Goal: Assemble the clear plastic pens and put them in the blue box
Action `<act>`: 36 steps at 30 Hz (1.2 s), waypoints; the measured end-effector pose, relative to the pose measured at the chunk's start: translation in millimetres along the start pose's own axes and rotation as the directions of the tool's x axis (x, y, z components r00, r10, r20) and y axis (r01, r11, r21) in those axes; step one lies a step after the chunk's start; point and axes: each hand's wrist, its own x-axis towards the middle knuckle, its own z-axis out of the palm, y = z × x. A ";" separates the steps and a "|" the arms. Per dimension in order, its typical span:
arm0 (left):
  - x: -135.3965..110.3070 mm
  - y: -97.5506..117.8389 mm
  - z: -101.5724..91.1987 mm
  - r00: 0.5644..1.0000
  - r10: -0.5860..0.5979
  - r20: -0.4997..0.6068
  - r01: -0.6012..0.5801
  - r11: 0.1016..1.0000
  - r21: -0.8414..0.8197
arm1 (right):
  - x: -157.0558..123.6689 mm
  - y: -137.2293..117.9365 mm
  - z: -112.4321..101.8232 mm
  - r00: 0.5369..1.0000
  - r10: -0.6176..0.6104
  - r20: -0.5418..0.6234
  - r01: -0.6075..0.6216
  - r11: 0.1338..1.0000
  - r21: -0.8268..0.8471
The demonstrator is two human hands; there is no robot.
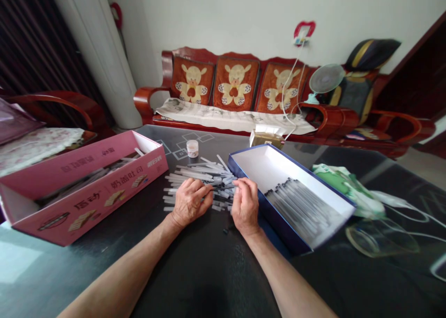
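A loose heap of thin translucent plastic sticks [198, 175] lies on the dark table, many with dark ends. My left hand [190, 202] curls over the heap's near side, its fingers closed on some sticks. My right hand [245, 205] sits at the heap's right edge, and its fingertips pinch a few sticks that run toward my left hand. Just right of that hand stands a white box with a blue rim [265, 169], holding a neat row of similar sticks [299, 211]. A pink printed carton [80, 197] to the left also holds sticks.
A small capped jar [192, 148] and a cardboard packet [266, 138] stand at the table's far edge. A green-and-white plastic bag [348, 188] and a clear plastic sheet [381, 236] lie to the right. A carved wooden sofa [237, 86] stands beyond the table.
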 end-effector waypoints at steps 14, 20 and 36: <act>-3.3 -1.0 1.0 0.998 0.022 0.053 -0.021 1.000 -0.022 | 1.4 3.2 8.8 0.784 0.611 0.112 -0.537 0.578 0.614; -1.7 6.5 3.3 0.989 0.078 0.129 -0.072 0.996 -0.052 | 1.9 -3.8 4.1 0.637 0.721 0.273 -0.632 0.285 0.721; -7.6 22.1 2.8 0.991 0.062 0.121 -0.061 0.998 -0.017 | -13.2 -10.5 -1.9 0.959 0.224 0.173 -0.272 0.899 0.344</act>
